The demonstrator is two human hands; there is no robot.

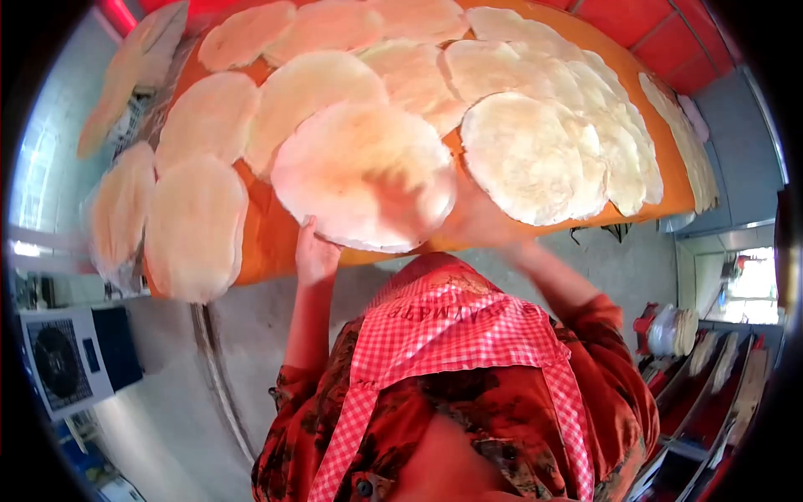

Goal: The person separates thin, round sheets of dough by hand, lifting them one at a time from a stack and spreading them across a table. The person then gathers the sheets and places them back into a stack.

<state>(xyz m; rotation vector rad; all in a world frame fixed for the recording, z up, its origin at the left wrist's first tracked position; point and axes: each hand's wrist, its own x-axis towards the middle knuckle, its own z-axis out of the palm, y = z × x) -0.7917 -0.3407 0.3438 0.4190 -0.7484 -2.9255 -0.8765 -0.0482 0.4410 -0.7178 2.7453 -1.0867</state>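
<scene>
A large round flatbread [360, 176] lies at the near edge of the orange-covered table, partly over other flatbreads. At its lower left rim is my left hand [317, 253], closed on the edge with the thumb on top and the other fingers mostly hidden below. My right hand [481, 219] is smeared by motion beside the bread's right rim, and its fingers cannot be made out. A dark hand-shaped shadow falls on the bread. Just right of my right hand is a paler flatbread [523, 159], on top of an overlapping row.
Several thin flatbreads overlap across the orange table cover [261, 243], some hanging over its left end. A boxy machine with a round fan grille [58, 358] stands on the floor at lower left. Shelving with loose items [711, 385] is at lower right. A red tiled wall [623, 29] runs behind.
</scene>
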